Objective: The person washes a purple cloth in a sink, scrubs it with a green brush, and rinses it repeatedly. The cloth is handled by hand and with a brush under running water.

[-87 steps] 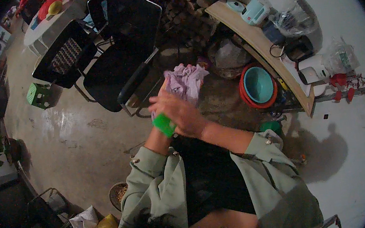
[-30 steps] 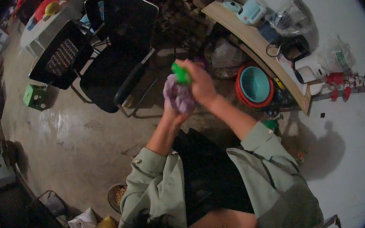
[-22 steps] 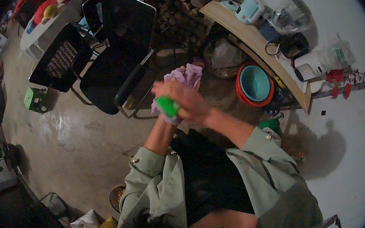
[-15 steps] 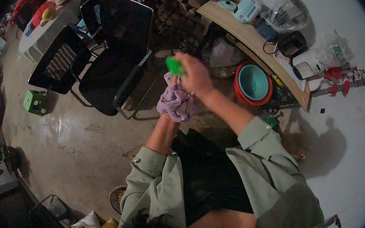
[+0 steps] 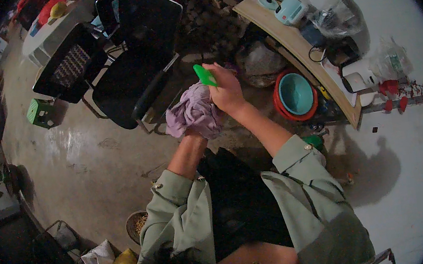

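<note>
The right hand [image 5: 225,90] gripped a green comb-like tool [image 5: 204,75], its tip pointing toward eleven o'clock above a bunched lilac cloth [image 5: 194,111]. The left hand [image 5: 194,132] clutched that cloth from below, mostly hidden. A black chair [image 5: 136,52] stood at eleven o'clock, stacked basins [image 5: 295,95] at three o'clock.

Both forearms are reaching forward from rolled-back pale green sleeves, meeting in front of the chest. The right hand [image 5: 226,90] is raised highest, fingers curling closed in a tight grip, wrist bending slightly inward, forearm slanting up from the bent elbow. The left hand [image 5: 194,129] is sitting just below it, mostly hidden, fingers closing in a bunched grip, the bare forearm rising steeply.
</note>
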A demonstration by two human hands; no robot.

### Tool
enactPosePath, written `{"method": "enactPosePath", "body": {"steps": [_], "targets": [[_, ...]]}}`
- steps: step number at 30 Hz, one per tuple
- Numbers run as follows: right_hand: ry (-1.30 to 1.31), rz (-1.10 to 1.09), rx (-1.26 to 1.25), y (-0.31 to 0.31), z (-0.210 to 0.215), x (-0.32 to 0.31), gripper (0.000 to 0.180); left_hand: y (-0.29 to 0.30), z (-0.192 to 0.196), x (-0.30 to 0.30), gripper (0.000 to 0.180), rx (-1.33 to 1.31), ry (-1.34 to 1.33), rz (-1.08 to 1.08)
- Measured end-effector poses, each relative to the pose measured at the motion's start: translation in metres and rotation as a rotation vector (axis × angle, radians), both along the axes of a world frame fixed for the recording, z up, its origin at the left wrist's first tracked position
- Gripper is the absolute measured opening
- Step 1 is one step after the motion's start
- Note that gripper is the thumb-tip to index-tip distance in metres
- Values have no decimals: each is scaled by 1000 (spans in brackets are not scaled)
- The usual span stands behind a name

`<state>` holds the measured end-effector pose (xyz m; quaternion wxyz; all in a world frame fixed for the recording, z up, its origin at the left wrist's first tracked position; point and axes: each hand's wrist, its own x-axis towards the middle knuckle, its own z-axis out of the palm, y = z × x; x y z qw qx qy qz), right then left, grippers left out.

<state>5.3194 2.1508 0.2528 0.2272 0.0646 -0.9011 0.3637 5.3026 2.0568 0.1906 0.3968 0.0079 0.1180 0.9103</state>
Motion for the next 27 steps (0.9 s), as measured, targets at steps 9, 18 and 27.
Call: {"method": "enactPosePath", "body": {"steps": [9,18,27], "targets": [[113,265,46,-39,-1,48,45,-12,4,9,49,-144,10,63],[-369,-114,-808,23,-42,64,31,-4,2,27,55,-1015,1040,515],[-289,-120,-968,65,11,72,38,-28,-4,27,49,-520,-65,18]]}}
